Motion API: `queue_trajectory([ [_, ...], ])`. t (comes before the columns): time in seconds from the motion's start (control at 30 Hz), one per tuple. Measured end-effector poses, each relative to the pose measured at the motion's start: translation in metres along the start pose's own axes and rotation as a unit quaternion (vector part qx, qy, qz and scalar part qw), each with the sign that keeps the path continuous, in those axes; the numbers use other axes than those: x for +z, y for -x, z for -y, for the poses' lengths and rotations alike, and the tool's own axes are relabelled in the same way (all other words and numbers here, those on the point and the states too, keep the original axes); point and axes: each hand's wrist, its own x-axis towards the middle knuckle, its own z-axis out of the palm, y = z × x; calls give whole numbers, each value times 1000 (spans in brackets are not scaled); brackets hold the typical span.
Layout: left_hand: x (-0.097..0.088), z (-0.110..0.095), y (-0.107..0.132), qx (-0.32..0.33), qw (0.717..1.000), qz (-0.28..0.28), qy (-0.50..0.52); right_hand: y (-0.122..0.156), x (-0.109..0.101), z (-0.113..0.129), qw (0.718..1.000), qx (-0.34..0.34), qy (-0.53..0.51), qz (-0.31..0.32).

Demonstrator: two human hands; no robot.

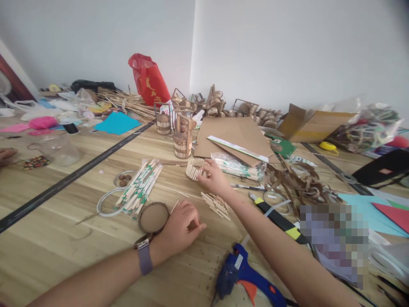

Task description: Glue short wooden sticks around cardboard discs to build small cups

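Note:
My right hand (213, 178) reaches forward across the wooden table (64, 238) and grips a small round ring of short wooden sticks (193, 168). My left hand (181, 227), with a watch on the wrist, rests on the table with its fingers curled, beside a round cardboard disc (154, 217). What the left fingers hold, if anything, is too small to see. A loose pile of short cut sticks (216, 204) lies between the two hands. Packs of wrapped chopsticks (140, 186) lie left of the ring.
A blue glue gun (246, 277) lies near the front edge. Brown cardboard sheets (233, 136) and curled cardboard strips (297, 183) lie to the right. Small stick-built baskets (183, 143) stand behind, with a red bag (148, 79) at the wall. Another person's hand (5, 155) shows at far left.

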Motion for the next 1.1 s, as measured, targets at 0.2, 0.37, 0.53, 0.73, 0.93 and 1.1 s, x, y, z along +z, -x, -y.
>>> queue_trajectory([
  [0.2,0,-2,0,-7,1000,1,18,1,14,-4,995,-29,94,18],
  [0.37,0,-2,-1,37,999,12,-5,0,-10,-21,982,-8,186,18],
  [0.53,-3,-3,-4,72,996,37,-34,14,-18,-34,961,-38,254,103],
  [0.73,-4,-9,-3,34,997,22,-62,45,-26,-34,942,-77,298,134],
  [0.93,-21,-13,-13,-62,995,-20,-77,82,-47,-41,939,-131,310,74],
  [1.1,-61,14,-41,-145,964,48,-219,140,-76,-31,934,-202,291,-48],
])
